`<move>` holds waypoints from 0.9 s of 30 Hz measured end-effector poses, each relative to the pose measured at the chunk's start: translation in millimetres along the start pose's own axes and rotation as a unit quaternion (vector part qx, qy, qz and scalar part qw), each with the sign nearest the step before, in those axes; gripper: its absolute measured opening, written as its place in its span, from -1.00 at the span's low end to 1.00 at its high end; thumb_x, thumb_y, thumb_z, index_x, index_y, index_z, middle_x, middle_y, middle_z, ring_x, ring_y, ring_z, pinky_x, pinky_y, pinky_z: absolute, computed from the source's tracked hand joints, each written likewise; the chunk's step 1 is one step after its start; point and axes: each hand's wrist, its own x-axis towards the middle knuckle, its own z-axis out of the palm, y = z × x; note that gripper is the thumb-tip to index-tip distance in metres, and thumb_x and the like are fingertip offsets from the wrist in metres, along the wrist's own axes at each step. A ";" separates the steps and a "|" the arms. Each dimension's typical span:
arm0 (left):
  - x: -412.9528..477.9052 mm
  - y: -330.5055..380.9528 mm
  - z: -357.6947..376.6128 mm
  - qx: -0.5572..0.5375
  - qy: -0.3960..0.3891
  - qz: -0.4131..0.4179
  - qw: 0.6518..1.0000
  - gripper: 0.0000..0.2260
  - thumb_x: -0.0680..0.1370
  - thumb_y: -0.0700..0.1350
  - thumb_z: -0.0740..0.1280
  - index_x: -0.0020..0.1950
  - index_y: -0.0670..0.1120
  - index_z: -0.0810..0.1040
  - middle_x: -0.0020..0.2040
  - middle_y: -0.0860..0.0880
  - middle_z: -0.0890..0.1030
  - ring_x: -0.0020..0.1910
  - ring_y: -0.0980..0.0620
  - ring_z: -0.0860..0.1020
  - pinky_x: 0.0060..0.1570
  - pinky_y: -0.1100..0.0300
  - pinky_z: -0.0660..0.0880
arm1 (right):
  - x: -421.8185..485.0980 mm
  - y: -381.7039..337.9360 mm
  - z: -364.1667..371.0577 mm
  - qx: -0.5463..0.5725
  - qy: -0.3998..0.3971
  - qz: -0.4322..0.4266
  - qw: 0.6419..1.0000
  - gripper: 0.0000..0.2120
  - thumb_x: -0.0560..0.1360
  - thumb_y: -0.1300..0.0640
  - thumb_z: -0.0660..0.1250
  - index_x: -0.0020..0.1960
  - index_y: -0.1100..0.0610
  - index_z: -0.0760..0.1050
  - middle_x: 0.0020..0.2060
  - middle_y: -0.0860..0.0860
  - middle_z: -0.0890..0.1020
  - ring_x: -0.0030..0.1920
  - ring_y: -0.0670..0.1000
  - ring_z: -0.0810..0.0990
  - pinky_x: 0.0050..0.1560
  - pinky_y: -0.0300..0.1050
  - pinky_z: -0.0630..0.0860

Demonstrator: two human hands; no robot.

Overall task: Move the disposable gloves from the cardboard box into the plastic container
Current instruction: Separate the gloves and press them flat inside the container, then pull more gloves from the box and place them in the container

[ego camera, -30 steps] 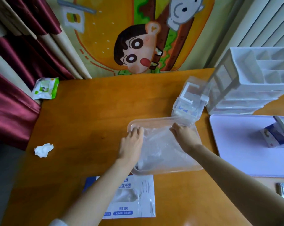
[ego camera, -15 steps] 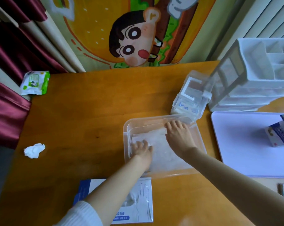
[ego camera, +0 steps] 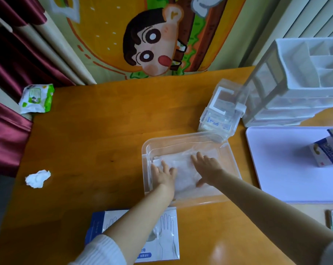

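Head view: L hand (ego camera: 162, 175) & R hand (ego camera: 206, 170), fingers flat, press disposable gloves (ego camera: 183, 169) inside plastic container (ego camera: 236, 167); cardboard box (ego camera: 167, 232) near worktop (ego camera: 97, 142) edge.

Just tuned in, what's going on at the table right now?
A person has both hands inside the clear container. The left hand and right hand press flat on a stack of gloves lying in it. The glove box lies flat on the table, nearer the person and partly under the left arm.
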 end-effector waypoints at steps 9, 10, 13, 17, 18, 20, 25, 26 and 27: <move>2.8 -1.6 0.3 -0.015 0.030 -0.027 0.999 -0.31 0.58 -0.05 0.24 0.56 -0.14 -0.10 0.53 -0.34 -0.04 0.48 -0.39 0.09 0.38 -0.34 -0.18 | -4.8 8.2 3.4 0.121 0.007 0.015 0.992 -0.29 0.44 0.01 0.43 0.42 0.24 0.15 0.34 0.16 0.30 0.26 0.15 0.42 0.18 -0.02 0.40; 0.0 -1.8 0.3 -0.020 0.043 -0.031 0.998 -0.36 0.58 -0.05 0.23 0.55 -0.14 -0.04 0.52 -0.34 0.04 0.48 -0.38 0.11 0.39 -0.34 -0.18 | -8.3 10.3 2.2 0.157 0.007 0.017 0.987 -0.38 0.48 0.02 0.39 0.39 0.24 0.21 0.31 0.16 0.34 0.24 0.15 0.43 0.17 -0.01 0.41; -10.3 -3.2 -2.8 -0.024 0.081 -0.024 0.996 -0.47 0.59 -0.08 0.20 0.51 -0.13 0.12 0.44 -0.27 0.29 0.45 -0.34 0.18 0.41 -0.32 -0.13 | -23.6 13.5 -6.9 0.228 0.006 0.016 0.973 -0.49 0.55 0.03 0.29 0.42 0.19 0.26 0.33 0.14 0.36 0.29 0.14 0.42 0.27 0.01 0.39; -32.8 -16.0 -12.6 -0.083 0.192 -0.012 0.978 -0.60 0.59 -0.14 0.18 0.43 -0.12 0.24 0.37 -0.16 0.41 0.40 -0.23 0.30 0.44 -0.22 -0.04 | -51.5 4.5 -27.0 0.241 0.102 -0.003 0.965 -0.60 0.60 0.10 0.20 0.42 0.12 0.30 0.37 0.06 0.36 0.35 0.08 0.35 0.31 -0.06 0.32; -40.6 -20.8 -13.5 -0.110 0.240 -0.009 0.964 -0.62 0.60 -0.13 0.18 0.42 -0.11 0.26 0.35 -0.13 0.43 0.38 -0.19 0.33 0.44 -0.16 -0.01 | -60.2 -1.5 -31.8 0.242 0.145 -0.011 0.959 -0.62 0.61 0.12 0.18 0.41 0.11 0.31 0.36 0.04 0.37 0.34 0.06 0.36 0.27 -0.08 0.34; -58.0 -31.8 -11.4 -0.172 0.341 -0.005 0.924 -0.67 0.59 -0.15 0.21 0.36 -0.09 0.34 0.29 -0.07 0.48 0.31 -0.13 0.40 0.41 -0.09 0.08 | -77.8 -17.4 -37.6 0.265 0.250 -0.038 0.930 -0.68 0.61 0.20 0.17 0.35 0.14 0.36 0.28 0.05 0.43 0.24 0.05 0.45 0.13 -0.13 0.41; -92.2 -50.7 15.8 -0.231 0.498 -0.033 0.835 -0.68 0.26 -0.28 0.51 -0.04 -0.10 0.56 -0.09 -0.09 0.58 -0.12 -0.15 0.56 -0.02 -0.09 0.49 | -110.6 -64.0 -24.9 0.246 0.388 -0.236 0.856 -0.79 0.49 0.31 0.21 0.10 0.14 0.43 -0.11 0.07 0.55 -0.17 0.05 0.54 -0.33 -0.09 0.47; -98.1 -52.4 22.1 -0.239 0.509 -0.044 0.826 -0.68 0.26 -0.28 0.51 -0.04 -0.10 0.56 -0.09 -0.08 0.58 -0.15 -0.14 0.56 -0.06 -0.08 0.50 | -112.2 -72.7 -15.9 0.222 0.376 -0.275 0.857 -0.74 0.46 0.35 0.26 0.10 0.14 0.41 -0.10 0.07 0.53 -0.18 0.05 0.53 -0.36 -0.10 0.45; -103.9 -53.5 28.5 -0.251 0.523 -0.056 0.813 -0.68 0.27 -0.28 0.51 -0.03 -0.10 0.56 -0.10 -0.08 0.58 -0.16 -0.12 0.56 -0.09 -0.06 0.50 | -112.9 -81.5 -6.6 0.197 0.360 -0.304 0.860 -0.69 0.42 0.38 0.31 0.11 0.14 0.41 -0.06 0.07 0.52 -0.18 0.05 0.54 -0.37 -0.11 0.45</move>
